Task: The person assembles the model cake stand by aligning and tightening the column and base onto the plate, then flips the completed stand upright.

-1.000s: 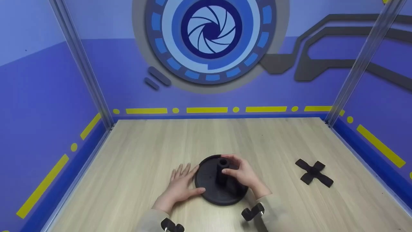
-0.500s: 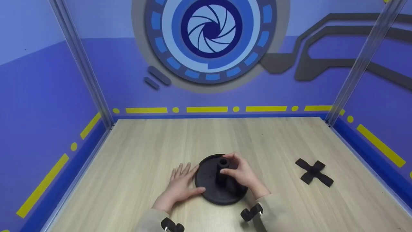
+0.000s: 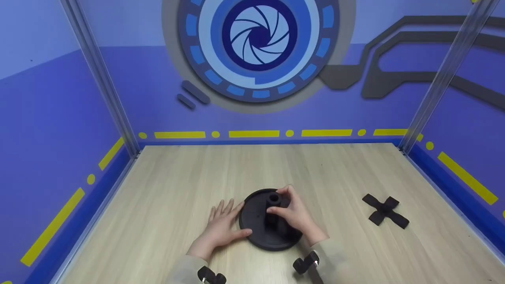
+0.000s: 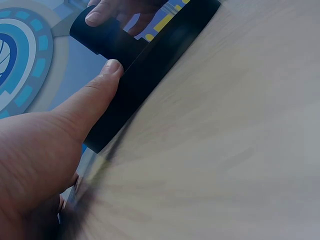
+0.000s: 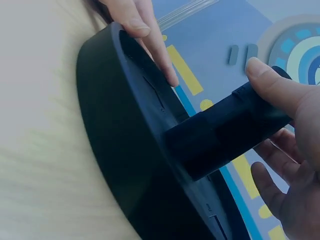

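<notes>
A round black base (image 3: 252,225) with a raised rim lies on the wooden table, and a hollow black tube (image 3: 273,203) stands upright on it. My right hand (image 3: 296,215) grips the tube near its upper end, thumb on the near side and fingers behind. In the right wrist view the tube (image 5: 215,137) meets the floor of the base (image 5: 115,130). My left hand (image 3: 221,228) rests at the base's left side with fairly straight, spread fingers. Its thumb (image 4: 92,97) touches the rim in the left wrist view.
To the right on the table (image 3: 177,189) lies a black cross-shaped piece (image 3: 385,211) with four-way arms. Blue printed panels (image 3: 118,90) close off the back and both sides. Each wrist carries a small black device (image 3: 306,262).
My right hand has turned slightly around the tube, its thumb sliding left across the near side and its wrist shifting left. My left hand and the base stay put.
</notes>
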Available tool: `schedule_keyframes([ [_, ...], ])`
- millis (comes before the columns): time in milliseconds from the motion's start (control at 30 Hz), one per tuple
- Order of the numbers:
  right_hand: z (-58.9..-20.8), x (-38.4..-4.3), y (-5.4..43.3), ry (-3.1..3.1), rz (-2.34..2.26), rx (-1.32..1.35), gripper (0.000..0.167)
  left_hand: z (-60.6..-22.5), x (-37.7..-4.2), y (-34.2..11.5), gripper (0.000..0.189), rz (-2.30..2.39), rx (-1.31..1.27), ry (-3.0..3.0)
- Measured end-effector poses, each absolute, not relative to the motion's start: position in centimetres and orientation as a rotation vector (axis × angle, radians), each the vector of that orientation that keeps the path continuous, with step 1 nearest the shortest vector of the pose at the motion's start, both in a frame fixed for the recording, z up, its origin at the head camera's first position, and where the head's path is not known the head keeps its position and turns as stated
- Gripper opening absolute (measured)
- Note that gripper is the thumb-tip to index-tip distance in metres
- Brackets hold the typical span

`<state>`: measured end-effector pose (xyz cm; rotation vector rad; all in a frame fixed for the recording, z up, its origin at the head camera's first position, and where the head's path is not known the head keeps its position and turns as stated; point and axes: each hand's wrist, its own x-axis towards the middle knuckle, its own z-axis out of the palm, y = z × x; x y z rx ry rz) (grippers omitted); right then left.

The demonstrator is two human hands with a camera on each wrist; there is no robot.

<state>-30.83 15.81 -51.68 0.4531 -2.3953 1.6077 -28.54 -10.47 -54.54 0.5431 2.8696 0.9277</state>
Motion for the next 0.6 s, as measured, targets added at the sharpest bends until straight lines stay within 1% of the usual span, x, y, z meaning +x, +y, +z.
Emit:
schedule_keyframes([
  [300,-51.8,-30.8,15.4,-2.351,1.617,0.461,0.055,-54.5,-28.6,-10.5,0.099,0.924,0.546,2.870],
  [433,-51.7,-30.9,15.7,-2.389,1.641,0.476,0.061,-54.4,-28.5,-10.5,0.098,0.912,0.552,2.876],
  [533,-51.6,-31.1,16.3,-2.429,1.670,0.539,0.067,-54.4,-28.5,-10.5,0.098,0.909,0.558,2.879],
  [600,-51.4,-31.2,16.8,-2.443,1.706,0.614,0.067,-54.3,-28.5,-10.5,0.098,0.910,0.561,2.882],
])
